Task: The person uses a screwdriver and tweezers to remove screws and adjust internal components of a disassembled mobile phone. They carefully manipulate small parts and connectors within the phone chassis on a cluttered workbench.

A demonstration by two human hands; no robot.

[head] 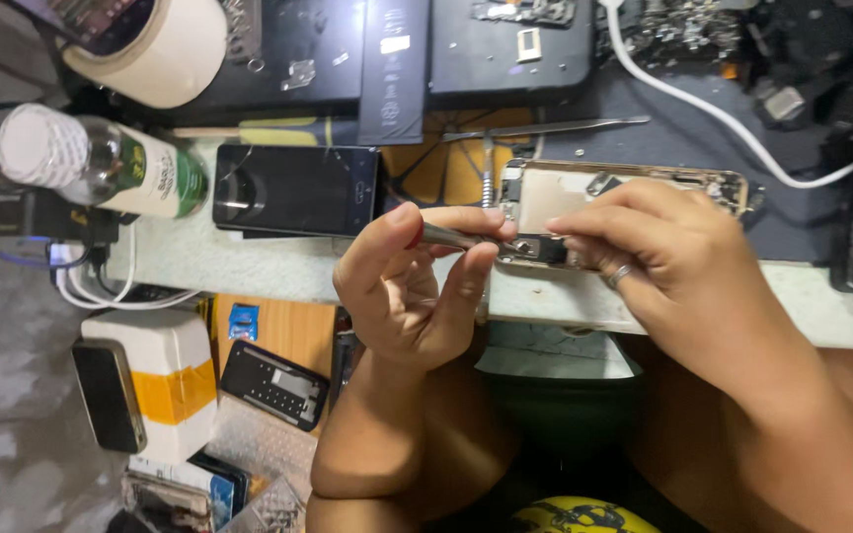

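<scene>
A metal tool [451,237] is pinched in the left hand [412,286]. The opened phone [624,197], at one o'clock on the bench [249,266], is gripped by the right hand [663,247]; the tool tip seems to touch its lower edge.

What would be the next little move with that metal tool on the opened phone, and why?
Probably ease the metal tool slightly further into the opened phone. The left hand pinches it with its tip at the phone's lower end, where the right hand steadies the frame.

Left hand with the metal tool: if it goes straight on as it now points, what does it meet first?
Probably the opened phone frame, where the right hand steadies it; the left hand points its tweezers right there.
</scene>
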